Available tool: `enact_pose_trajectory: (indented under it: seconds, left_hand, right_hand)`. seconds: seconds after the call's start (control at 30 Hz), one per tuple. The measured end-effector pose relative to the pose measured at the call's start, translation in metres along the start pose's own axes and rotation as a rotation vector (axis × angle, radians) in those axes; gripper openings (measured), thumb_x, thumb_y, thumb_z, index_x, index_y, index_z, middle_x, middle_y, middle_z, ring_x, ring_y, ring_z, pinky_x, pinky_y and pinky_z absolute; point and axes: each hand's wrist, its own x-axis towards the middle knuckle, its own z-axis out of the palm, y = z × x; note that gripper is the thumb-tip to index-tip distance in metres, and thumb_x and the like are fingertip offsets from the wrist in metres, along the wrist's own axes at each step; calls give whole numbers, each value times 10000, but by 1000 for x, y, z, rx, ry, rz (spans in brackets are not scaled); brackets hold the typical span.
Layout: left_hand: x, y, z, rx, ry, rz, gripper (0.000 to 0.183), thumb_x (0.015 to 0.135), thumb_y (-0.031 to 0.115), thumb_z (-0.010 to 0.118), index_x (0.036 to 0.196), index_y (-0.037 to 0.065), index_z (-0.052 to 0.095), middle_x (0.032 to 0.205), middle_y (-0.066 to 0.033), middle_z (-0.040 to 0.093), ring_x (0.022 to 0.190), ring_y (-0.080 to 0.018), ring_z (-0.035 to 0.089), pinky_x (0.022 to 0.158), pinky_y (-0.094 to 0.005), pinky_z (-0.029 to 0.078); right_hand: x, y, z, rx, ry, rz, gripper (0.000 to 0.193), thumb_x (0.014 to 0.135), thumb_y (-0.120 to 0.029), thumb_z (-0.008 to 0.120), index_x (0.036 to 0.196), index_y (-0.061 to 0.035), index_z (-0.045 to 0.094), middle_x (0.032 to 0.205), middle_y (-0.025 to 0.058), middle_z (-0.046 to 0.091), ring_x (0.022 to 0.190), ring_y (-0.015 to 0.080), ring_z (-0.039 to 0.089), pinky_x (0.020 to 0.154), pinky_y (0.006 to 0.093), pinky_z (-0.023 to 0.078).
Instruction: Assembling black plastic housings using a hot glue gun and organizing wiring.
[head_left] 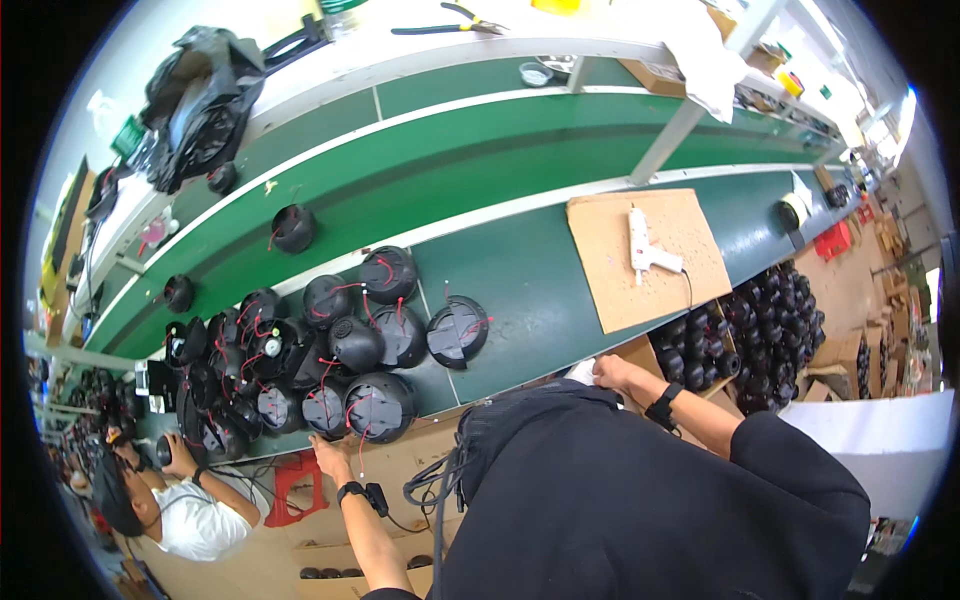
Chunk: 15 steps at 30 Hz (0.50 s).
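Observation:
My left hand (332, 458) is at the front edge of the green table, fingers stretched out beside a black round housing (323, 410) and a larger black housing (380, 408); I cannot tell whether it touches either. The housings are bowl-shaped shells with grey-black inner plates and thin red wires. Further right, at the same edge, my right hand (618, 374) is closed on a small white piece (582, 371), like cloth or paper, partly hidden by my clothing. One housing (457, 332) stands apart, right of the cluster.
A white glue gun (640, 245) lies on a cardboard sheet (600, 300). Many black shells (770, 320) are piled beyond the table's right front edge. Pliers (455, 25) lie on the upper shelf (560, 46). At left, a co-worker (205, 520) holds a dark round part.

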Motion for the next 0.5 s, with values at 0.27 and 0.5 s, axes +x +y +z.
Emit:
enact_pose_trajectory:
  seconds: [0.27,0.5]
  left_hand:
    - [3,2,-1,81,5,54,845,647,383,836,1319,1,493,1437,-181,430,1201,-355,535,971,-424,466]
    - [20,-29,8,72,-73,-32,962,595,355,850,1378,-14,429,1446,-180,422,1255,-321,500,1006,-406,444]
  right_hand:
    - [-27,6,10,70,42,-179,307,803,-122,609,1101,-88,675,980,151,703,841,286,688,733,382,548]
    - [-53,-48,-64,-226,-73,9,460,776,-244,633,1179,-23,613,1130,250,637,1031,319,643,844,430,536]
